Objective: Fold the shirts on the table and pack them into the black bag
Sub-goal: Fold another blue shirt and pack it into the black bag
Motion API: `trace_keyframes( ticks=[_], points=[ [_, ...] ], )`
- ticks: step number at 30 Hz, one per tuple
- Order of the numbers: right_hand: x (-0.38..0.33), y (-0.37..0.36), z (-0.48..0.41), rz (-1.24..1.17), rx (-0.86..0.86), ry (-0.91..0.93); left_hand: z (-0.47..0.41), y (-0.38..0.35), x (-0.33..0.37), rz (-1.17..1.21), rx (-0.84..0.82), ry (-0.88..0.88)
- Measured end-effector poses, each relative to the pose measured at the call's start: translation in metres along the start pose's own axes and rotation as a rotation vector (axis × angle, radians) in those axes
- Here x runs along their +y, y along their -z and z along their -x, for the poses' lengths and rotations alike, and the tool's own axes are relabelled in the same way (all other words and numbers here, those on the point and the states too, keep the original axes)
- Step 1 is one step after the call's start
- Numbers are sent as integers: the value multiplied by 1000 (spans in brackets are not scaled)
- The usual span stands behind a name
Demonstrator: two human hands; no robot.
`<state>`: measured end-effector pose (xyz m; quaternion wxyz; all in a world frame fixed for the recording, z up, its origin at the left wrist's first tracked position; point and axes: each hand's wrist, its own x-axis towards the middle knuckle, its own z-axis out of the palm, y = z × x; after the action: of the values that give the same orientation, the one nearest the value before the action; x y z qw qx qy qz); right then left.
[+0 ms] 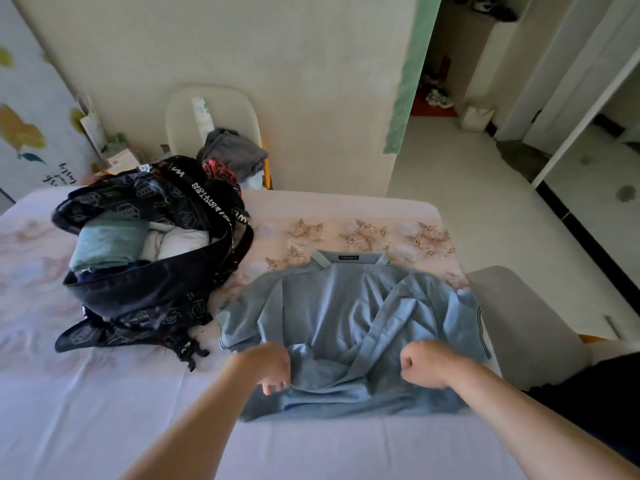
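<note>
head: left hand [268, 365], right hand [424, 363] grip blue polo [329, 299]; black bag [145, 292] strap [211, 202]: "limited edition"

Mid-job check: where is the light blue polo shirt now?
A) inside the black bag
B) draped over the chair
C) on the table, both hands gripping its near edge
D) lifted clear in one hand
C: the polo shirt lies on the table beside the black bag, with the left hand and right hand both gripping its near edge.
</note>
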<state>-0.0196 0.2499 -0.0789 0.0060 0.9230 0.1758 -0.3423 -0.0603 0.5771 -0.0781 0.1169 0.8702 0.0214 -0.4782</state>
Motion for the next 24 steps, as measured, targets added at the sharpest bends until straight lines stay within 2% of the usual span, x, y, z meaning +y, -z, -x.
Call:
trace_keyframes(
  ticks=[2, 4, 5, 7, 12, 16, 19, 21, 24],
  points=[
    [-5, 7, -4, -43, 227, 36, 0, -1, -2, -9, 379, -87],
    [-12, 17, -13, -76, 334, 86, 0, -1, -8, 28, 570, -189],
    [-14, 20, -20, -78, 349, 104, -1, 0, -11, 10, 594, -230],
    [-16, 26, -34, -41, 341, 131, -5, 3, -17, -96, 539, -268],
    [-16, 33, -62, 129, 251, 107, -25, 16, -35, -299, 474, -216],
    [-11, 35, -81, 188, 220, 126, -36, 28, -43, -416, 510, -232],
    [-2, 41, -90, 44, 241, 123, -46, 39, -55, -406, 491, -220],
    [7, 49, -94, -138, 384, 36, -49, 51, -63, -359, 505, -198],
    [20, 65, -102, -273, 589, -144, -52, 73, -76, -12, 673, -160]
  ],
)
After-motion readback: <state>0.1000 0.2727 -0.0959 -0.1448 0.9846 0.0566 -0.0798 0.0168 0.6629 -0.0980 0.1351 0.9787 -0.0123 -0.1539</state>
